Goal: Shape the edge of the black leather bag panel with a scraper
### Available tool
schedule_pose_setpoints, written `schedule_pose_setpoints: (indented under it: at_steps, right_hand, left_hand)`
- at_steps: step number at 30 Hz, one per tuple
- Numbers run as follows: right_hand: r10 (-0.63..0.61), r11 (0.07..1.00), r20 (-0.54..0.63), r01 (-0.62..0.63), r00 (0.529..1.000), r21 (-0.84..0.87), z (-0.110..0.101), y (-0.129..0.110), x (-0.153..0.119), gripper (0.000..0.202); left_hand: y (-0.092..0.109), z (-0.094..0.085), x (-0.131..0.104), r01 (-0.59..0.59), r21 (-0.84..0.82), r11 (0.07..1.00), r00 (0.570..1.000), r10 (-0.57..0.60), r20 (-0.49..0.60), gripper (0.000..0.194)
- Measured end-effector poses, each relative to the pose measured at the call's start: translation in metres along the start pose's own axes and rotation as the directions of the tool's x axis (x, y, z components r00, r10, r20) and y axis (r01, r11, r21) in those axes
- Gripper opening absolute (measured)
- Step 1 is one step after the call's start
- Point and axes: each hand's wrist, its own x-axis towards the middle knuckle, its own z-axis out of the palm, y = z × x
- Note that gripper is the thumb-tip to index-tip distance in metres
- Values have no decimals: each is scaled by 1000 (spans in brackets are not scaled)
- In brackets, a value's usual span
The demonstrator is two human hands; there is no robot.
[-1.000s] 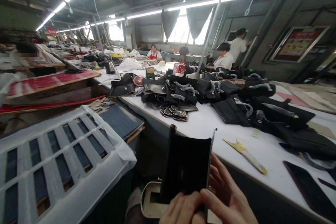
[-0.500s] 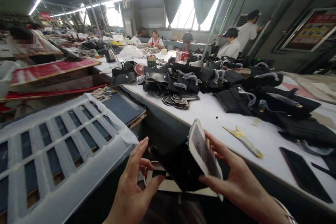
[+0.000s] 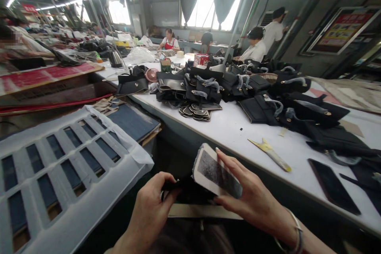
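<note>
A black piece (image 3: 195,190) with a pale, fuzzy-edged panel (image 3: 216,170) that bears a dark grey rectangle is held over my lap. My right hand (image 3: 250,194) grips this panel, fingers on its upper edge and thumb at its lower side. My left hand (image 3: 153,202) pinches the black piece at its left end, thumb against curled fingers. Below both hands runs a cream strip (image 3: 205,211). The underside of the black piece is too dark to make out.
On the white table (image 3: 226,131) lie black bags (image 3: 258,109), stacked trimmed pieces (image 3: 199,111), a yellow tool (image 3: 270,154) and a phone (image 3: 333,185). A white slotted sheet (image 3: 68,174) is at left. Several people sit or stand farther back.
My left hand has closed on the black piece's left end. My right hand has tilted the panel so more of its face shows. The view has shifted slightly.
</note>
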Motion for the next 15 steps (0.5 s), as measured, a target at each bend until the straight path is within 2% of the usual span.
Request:
schedule_pose_setpoints:
  at_steps: [3, 5, 7, 9, 12, 15]
  right_hand:
    - [61, 996, 64, -56, 996, -77, 9, 5, -6, 96]
    - [93, 981, 94, -76, 991, -176, 16, 8, -10, 97]
    - [73, 957, 105, -40, 992, -286, 22, 10, -13, 99]
    - [10, 931, 110, 31, 994, -365, 26, 11, -13, 103]
    - [-71, 899, 131, 120, 989, -421, 32, 10, -9, 113]
    - [-140, 866, 173, 205, 975, -456, 43, 10, -6, 108]
  left_hand:
    - [-10, 18, -3, 14, 86, 996, 997, -20, 70, 2]
    - [-15, 29, -5, -15, 145, 989, 991, -5, 136, 11]
    - [-19, 35, -8, -63, 156, 986, 988, 40, 149, 15]
    - [-22, 34, -12, -67, 130, 989, 992, 52, 112, 15]
    - [-32, 27, -19, 65, 34, 997, 997, -66, 45, 15]
    - [-51, 24, -27, 276, -199, 940, 960, -279, 14, 30]
